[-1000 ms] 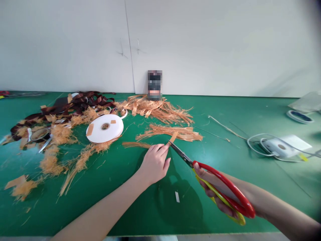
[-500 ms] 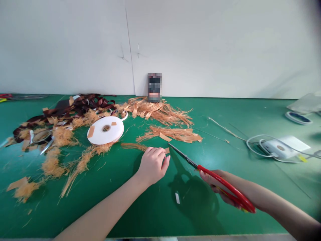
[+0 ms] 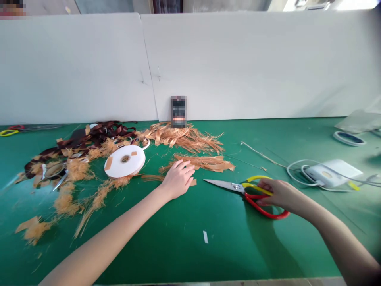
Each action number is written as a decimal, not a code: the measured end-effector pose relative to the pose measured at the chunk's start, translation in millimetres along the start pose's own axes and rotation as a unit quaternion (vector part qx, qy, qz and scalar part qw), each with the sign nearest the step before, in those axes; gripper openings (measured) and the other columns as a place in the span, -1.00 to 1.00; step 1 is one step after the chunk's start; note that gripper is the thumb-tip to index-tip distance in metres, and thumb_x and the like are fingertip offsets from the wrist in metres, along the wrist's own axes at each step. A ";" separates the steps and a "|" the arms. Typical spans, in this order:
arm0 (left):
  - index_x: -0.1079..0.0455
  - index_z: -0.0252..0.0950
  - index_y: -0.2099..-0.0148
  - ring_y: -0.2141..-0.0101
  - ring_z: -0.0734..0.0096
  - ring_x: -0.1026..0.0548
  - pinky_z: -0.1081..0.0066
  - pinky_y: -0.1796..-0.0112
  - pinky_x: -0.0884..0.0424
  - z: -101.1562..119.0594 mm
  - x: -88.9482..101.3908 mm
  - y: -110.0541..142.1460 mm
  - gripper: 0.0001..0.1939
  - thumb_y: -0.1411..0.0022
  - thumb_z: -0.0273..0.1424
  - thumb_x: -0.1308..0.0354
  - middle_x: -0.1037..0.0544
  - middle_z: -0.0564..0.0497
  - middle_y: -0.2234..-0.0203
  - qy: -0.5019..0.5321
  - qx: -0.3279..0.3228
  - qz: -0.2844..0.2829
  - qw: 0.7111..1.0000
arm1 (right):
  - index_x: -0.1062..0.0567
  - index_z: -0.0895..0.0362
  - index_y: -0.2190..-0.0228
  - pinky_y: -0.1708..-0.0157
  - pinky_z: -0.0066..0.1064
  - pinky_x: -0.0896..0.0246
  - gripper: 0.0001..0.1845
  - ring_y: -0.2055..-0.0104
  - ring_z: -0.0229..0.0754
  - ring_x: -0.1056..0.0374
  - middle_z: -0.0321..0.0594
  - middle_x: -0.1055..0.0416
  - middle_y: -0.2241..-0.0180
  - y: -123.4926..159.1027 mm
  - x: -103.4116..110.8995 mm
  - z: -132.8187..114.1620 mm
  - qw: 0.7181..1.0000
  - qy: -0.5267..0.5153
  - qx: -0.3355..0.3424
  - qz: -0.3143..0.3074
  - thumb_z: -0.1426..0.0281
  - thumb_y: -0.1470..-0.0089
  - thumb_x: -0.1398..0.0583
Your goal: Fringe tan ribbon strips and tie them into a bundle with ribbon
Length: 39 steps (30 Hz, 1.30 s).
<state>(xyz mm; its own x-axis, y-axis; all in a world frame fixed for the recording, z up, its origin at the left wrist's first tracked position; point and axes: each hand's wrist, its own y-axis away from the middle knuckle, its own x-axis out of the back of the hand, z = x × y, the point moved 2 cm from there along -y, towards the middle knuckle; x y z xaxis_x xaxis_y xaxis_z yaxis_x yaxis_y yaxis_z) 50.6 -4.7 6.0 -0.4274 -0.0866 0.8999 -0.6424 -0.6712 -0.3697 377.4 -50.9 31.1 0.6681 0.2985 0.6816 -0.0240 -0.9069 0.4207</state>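
Observation:
My left hand (image 3: 177,179) lies flat on the green table (image 3: 166,238) with its fingers stretched out. It covers most of a small tan ribbon piece (image 3: 193,182) and a frayed orange strand (image 3: 150,177). Its fingertips reach a bundle of frayed orange ribbon (image 3: 205,162). My right hand (image 3: 279,194) is curled round the red and yellow handles of the scissors (image 3: 238,186). The scissors rest flat on the table with the blades closed, pointing left toward my left hand.
A white ribbon spool (image 3: 125,161) sits left of my left hand among frayed orange scraps (image 3: 64,200) and dark brown ribbon (image 3: 92,133). More orange strips (image 3: 184,137) lie by the white partition (image 3: 238,67). A white device with cable (image 3: 327,173) and a tape roll (image 3: 348,138) are at right.
My right hand has lowered the scissors from mid-air onto the table and moved them right. My left hand went from pinching the strip to lying flat on it. The view tilted up.

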 end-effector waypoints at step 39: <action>-0.51 -0.29 0.23 0.28 0.17 -0.44 0.20 0.28 -0.28 -31.8 34.9 14.2 -0.80 -0.30 -0.46 -0.03 -0.58 -0.08 0.39 -0.131 0.054 0.070 0.987 | -0.57 0.14 0.46 0.30 -0.33 -0.16 -0.74 0.33 -0.17 -0.31 -0.14 -0.47 0.24 -41.9 -65.7 -103.4 0.834 0.194 0.401 0.325 0.51 -0.16 -0.11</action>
<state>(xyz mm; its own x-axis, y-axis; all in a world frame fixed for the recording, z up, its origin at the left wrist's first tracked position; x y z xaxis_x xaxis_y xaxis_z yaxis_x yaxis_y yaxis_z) 6.3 6.1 24.9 -0.3187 -0.3617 0.8761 -0.5120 -0.7122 -0.4803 257.6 -1.8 30.7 0.4131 -0.4020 0.8171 0.3211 -0.7754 -0.5438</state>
